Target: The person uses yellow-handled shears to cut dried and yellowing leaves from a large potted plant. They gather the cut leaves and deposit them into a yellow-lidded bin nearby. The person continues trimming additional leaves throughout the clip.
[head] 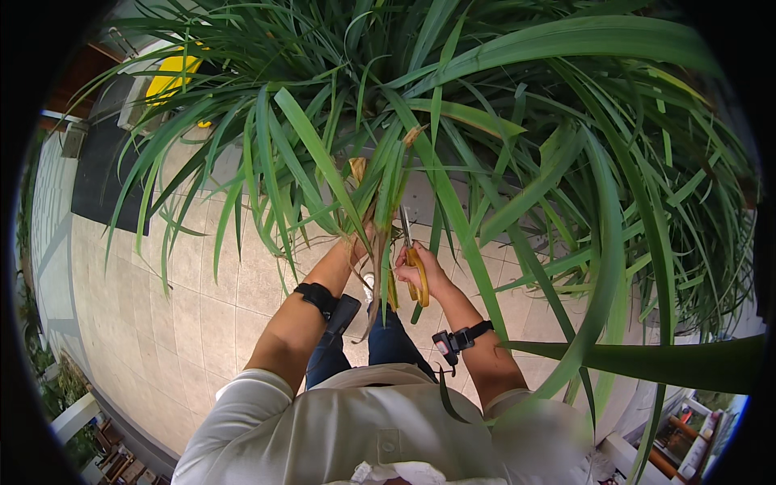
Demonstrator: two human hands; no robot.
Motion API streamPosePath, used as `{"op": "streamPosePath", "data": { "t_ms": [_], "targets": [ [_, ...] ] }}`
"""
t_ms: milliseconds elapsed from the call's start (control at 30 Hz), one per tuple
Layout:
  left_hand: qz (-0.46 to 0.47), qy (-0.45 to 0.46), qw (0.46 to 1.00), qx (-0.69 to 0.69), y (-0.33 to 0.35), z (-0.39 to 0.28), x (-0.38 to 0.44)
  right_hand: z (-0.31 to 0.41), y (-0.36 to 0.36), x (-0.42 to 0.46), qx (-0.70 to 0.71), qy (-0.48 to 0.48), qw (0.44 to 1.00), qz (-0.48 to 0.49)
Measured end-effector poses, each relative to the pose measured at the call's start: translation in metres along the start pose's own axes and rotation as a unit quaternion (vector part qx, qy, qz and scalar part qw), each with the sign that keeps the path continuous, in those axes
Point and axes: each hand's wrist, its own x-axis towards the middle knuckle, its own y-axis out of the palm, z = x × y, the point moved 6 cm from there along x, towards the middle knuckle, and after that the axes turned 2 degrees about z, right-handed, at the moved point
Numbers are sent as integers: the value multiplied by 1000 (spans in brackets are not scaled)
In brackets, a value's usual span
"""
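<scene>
In my right hand [418, 267] is a pair of scissors [414, 273] with yellow handles. Their metal blades point up toward the plant, beside the drooping leaves; the tips are partly hidden. My left hand [365, 237] is at a bunch of long strap-like leaves [385, 206], which narrows where the hand grips it. Leaves cover most of those fingers. Dry brown strands [377, 273] hang below the bunch. One brown, withered leaf end [358, 168] shows just above. The large green plant [376, 79] arches over both hands.
Long leaves [597, 182] reach down on the right, close to my right arm. Under me are beige floor tiles [206, 315]. At the left lie a dark mat [112, 157] and a yellow object [173, 76] behind the leaves. Devices are strapped to both forearms.
</scene>
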Motion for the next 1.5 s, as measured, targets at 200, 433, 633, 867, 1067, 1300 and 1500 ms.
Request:
{"op": "streamPosePath", "data": {
  "t_ms": [200, 433, 633, 867, 1067, 1300, 1500],
  "targets": [
    [27, -26, 998, 53, -14, 15, -16, 5, 1, -9, -40, 40, 998, -42],
    [25, -32, 997, 71, -6, 1, -50, 8, 14, -37, -101, 46, 992, -62],
    [66, -56, 943, 321, -33, 1, -80, -2, 33, -37, 3, 65, 997, -48],
    [34, -149, 899, 411, -186, 23, -135, -54, 47, -41, -170, 164, 970, -49],
    [-59, -120, 971, 198, -228, -50, -248, -63, 85, -34, -234, 141, 962, 28],
    [-250, 83, 951, 161, -232, -119, -296, -19, 135, -32, -276, 177, 942, 70],
    [-243, 107, 958, 109, -251, -91, -245, -32, 105, -64, -346, 189, 912, 109]
  ]
}}
